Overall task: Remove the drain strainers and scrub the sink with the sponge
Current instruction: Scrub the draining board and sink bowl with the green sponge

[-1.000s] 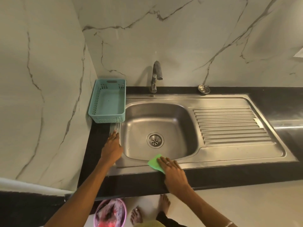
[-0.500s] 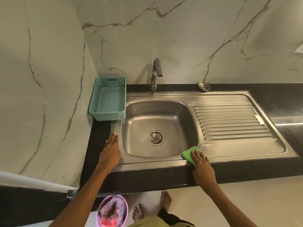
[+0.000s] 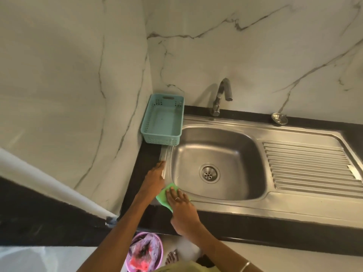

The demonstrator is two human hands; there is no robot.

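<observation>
The sponge (image 3: pixel 164 195) (under flat right fingers (image 3: pixel 173 193)) has slid from the sink's (image 3: pixel 225 206) front-right rim to its front-left corner.

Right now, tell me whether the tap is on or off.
Off, as far as the picture shows: no stream falls from the faucet spout, and the sink basin below holds no pooled water.

The basin (image 3: pixel 216 154) lies open; a basket (image 3: pixel 163 122) blocks its back-left rim, the tap (image 3: pixel 222 97) overhangs behind

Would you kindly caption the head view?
Right hand presses green sponge on sink rim; left hand rests alongside.
</observation>
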